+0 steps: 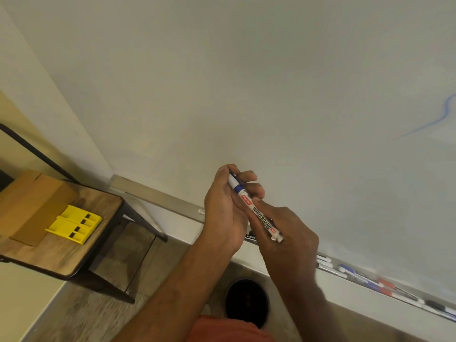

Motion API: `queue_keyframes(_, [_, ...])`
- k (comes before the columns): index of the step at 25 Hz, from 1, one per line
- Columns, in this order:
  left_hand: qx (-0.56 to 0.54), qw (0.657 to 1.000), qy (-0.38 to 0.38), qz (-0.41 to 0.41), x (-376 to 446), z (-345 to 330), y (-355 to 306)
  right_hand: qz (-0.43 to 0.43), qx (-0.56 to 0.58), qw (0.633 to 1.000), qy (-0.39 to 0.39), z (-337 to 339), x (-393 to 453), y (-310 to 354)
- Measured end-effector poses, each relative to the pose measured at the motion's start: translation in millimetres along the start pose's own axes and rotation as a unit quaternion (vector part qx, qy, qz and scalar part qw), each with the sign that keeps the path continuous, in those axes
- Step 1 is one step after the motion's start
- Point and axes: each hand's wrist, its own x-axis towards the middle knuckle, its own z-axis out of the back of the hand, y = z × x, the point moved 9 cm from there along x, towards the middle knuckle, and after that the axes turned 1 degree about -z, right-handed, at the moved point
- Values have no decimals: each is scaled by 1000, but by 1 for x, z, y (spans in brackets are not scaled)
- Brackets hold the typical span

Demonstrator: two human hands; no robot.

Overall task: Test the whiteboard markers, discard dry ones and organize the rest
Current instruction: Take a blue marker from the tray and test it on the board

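A white whiteboard marker (256, 211) with a blue band sits between both hands in front of the whiteboard (271, 82). My left hand (227, 206) curls its fingers round the marker's cap end at the top. My right hand (286, 233) grips the barrel lower down. A blue wavy line (441, 117) is drawn on the board at the right. Several markers (385, 285), blue, red and black, lie in the board's tray (172, 201) to the right. One more black marker (250, 236) lies on the tray behind my hands.
A black round bin (246, 302) stands on the floor below the tray. At the left, a wooden side table (74, 253) carries a cardboard box (32, 203) and a yellow slotted holder (74, 223).
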Motion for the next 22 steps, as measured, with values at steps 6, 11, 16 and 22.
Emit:
queue_keyframes(6, [-34, 999, -26, -6, 11, 19, -3, -127, 104, 985, 61, -41, -16, -10])
queue_keyframes(11, [-17, 998, -55, -22, 23, 44, -10, -149, 147, 974, 84, -63, -15, -2])
queue_keyframes(16, [89, 981, -163, -47, 39, 110, -15, -244, 173, 933, 200, -122, -29, -20])
queue_keyframes(22, [191, 940, -278, -49, 78, 214, -10, -225, 59, 888, 397, -209, -66, -27])
